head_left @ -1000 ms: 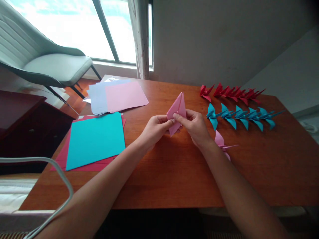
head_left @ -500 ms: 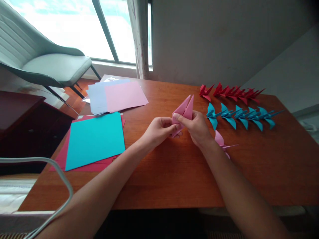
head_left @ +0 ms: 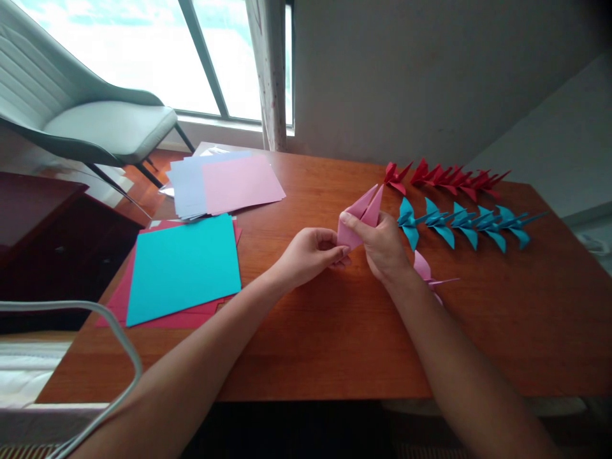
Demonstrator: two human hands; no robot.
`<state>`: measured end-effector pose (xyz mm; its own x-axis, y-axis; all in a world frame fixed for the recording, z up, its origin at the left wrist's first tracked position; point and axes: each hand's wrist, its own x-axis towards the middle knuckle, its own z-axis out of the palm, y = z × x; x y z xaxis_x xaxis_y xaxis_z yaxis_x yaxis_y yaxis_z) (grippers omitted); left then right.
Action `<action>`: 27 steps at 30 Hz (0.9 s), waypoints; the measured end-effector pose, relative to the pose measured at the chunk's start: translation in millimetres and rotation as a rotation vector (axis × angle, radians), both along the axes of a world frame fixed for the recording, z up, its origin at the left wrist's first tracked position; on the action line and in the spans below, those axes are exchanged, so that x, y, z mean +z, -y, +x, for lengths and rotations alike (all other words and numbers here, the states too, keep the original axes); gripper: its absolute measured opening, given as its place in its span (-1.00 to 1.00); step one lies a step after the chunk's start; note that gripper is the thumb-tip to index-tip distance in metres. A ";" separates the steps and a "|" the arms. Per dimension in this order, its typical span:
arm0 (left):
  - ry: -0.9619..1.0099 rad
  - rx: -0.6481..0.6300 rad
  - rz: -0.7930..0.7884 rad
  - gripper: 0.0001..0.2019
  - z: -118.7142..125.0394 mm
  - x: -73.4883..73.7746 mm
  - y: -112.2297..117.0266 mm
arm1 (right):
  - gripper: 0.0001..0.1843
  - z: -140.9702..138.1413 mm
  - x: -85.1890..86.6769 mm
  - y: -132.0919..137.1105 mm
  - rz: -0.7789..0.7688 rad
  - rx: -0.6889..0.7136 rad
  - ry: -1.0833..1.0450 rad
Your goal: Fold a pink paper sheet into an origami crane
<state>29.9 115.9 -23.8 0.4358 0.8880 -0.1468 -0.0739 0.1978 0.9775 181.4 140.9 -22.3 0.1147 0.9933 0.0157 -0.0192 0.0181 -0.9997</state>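
Pink folded paper (head_left: pixel 361 213) sits just right of the frame's centre, held a little above the table (head_left: pixel 335 344), its two pointed flaps aimed toward the upper right. The right hand (head_left: pixel 382 245) is closed narrowly on it: the thumb lies across the front of the fold and the other fingers are tucked behind, hidden by the paper. The left hand (head_left: pixel 308 255) is curled nearly shut, and its thumb and fingertips meet at the paper's lower corner, pinching it from the left side of the frame. Both forearms run down to the bottom edge.

Just behind the right wrist a pink crane (head_left: pixel 425 271) lies on the table. Farther right a row of teal cranes (head_left: pixel 463 223) lies in a line, and above it a row of red cranes (head_left: pixel 449 178) lies near the table's far edge. Left of centre a teal sheet (head_left: pixel 184 268) rests on top of red sheets (head_left: pixel 167 319). Above them a pink sheet (head_left: pixel 239 183) overlaps pale blue sheets (head_left: pixel 184 185). A grey chair (head_left: pixel 95 121) stands by the window (head_left: pixel 143 57) at upper left, and a white cable (head_left: pixel 119 344) curves through the lower left corner
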 end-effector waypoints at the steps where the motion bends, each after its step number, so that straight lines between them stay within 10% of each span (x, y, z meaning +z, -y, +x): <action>1: 0.002 -0.006 0.002 -0.79 0.8 -0.4 0.4 | -0.74 0.4 0.3 0.2 0.002 -0.004 0.000; 13: 0.101 0.185 0.065 -0.58 -0.3 2.2 0.5 | -0.65 -0.1 8.6 4.0 -0.020 0.304 -0.109; 27: 0.176 0.361 0.036 -0.62 -5.2 11.0 -2.3 | -0.79 3.4 9.4 5.6 0.075 0.209 0.003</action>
<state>24.8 118.2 -12.7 0.1109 0.9918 -0.0636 -0.2989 0.0944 0.9496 184.9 135.2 -12.9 -0.0943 0.9914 0.0907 -0.0273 0.0885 -0.9957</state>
